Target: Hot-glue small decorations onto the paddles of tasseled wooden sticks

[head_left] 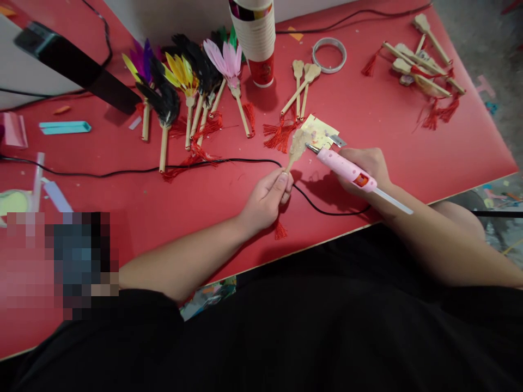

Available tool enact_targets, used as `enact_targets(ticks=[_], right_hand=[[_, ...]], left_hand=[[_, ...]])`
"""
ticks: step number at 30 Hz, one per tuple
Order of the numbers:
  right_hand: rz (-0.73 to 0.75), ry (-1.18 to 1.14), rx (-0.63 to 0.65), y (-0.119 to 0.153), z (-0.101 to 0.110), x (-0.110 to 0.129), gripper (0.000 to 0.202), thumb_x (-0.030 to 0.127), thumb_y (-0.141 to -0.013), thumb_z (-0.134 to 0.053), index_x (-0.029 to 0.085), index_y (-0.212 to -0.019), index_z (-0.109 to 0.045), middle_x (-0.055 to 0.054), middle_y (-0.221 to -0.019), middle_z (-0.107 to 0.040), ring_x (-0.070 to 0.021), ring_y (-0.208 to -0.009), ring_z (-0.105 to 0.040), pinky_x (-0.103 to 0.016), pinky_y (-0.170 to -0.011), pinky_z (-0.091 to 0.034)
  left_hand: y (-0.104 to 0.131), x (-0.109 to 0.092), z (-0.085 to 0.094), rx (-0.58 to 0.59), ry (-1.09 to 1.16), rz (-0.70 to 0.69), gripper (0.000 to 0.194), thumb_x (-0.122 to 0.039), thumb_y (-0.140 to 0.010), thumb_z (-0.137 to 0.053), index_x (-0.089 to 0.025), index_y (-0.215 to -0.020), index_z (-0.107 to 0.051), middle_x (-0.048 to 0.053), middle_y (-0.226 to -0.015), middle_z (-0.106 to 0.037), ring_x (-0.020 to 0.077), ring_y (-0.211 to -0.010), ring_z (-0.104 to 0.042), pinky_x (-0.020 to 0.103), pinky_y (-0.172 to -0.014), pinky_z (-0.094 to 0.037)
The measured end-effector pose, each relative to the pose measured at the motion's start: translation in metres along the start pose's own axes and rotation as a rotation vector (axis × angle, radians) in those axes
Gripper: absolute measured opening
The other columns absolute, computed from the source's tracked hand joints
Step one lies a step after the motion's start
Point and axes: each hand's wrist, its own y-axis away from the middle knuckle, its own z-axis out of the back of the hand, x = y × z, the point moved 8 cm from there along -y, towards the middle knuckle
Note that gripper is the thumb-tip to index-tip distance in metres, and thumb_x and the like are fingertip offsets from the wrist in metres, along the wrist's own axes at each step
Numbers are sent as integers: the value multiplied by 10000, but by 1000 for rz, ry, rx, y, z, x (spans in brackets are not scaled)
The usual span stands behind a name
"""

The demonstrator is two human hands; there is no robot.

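Between the thumb and fingers of my left hand [267, 198] is the thin handle of a small wooden fan-shaped piece [299, 144], its broad head tilted up and away from me. A red tassel [280, 230] hangs below that hand. My right hand [365, 166] is closed around a pink hot glue gun [347, 169], with a clear glue stick [394, 200] jutting from its back. The gun's metal nozzle is at the right edge of the wooden head; whether it touches cannot be made out. A pale yellow paper [316, 128] with glue spots lies just behind, under a small metal blade [337, 141].
Finished feather fans [188, 81] lie at the back left near a black upright stand [77, 68]. Stacked paper cups [261, 71], a tape roll [329, 54] and bare wooden pieces [304, 81] sit behind my hands. More tasselled pieces [425, 68] are far right. A black cord [229, 160] crosses the red table.
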Motion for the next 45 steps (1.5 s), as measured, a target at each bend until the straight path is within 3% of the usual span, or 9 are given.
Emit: enact_targets(ticks=[4, 10, 27, 37, 45], right_hand=[[-89, 109, 75, -4, -4, -7, 238, 396, -826, -567, 289, -769, -362, 38, -618, -360, -147, -574, -345, -353, -605, -252], [-175, 216, 169, -4, -7, -9, 226, 396, -873, -562, 285, -818, -374, 21, -678, -396, -169, -652, -409, -353, -662, -268], [-187, 247, 185, -4, -8, -18, 253, 386, -871, -559, 287, -827, -330, 27, -661, -322, -175, -652, -370, -366, -667, -251], [-147, 191, 151, -2, -7, -17, 224, 391, -855, -588, 281, -791, -403, 15, -644, -422, -171, -631, -420, -344, -664, -283], [-205, 200, 185, -3, -8, -21, 172, 391, -841, -573, 274, -803, -454, 3, -683, -476, -175, -639, -461, -362, -697, -305]], left_hand=[[0, 0, 0, 7, 26, -8, 615, -784, -1199, -649, -254, -904, -548, -70, -673, -443, 126, -583, -355, 310, -572, -327], [0, 2, 0, 6, 34, -8, 615, -778, -1197, -660, -256, -895, -540, -71, -667, -437, 126, -583, -353, 306, -561, -312], [0, 3, 1, 15, 42, -5, 598, -757, -1207, -656, -258, -900, -539, -80, -653, -413, 127, -579, -335, 310, -563, -290], [-1, 4, 1, 30, 12, 10, 620, -787, -1195, -643, -261, -887, -531, -71, -650, -437, 131, -579, -344, 310, -558, -291], [-1, 5, 0, 21, 7, 13, 631, -804, -1186, -646, -264, -886, -522, -81, -645, -416, 128, -574, -340, 306, -566, -321]])
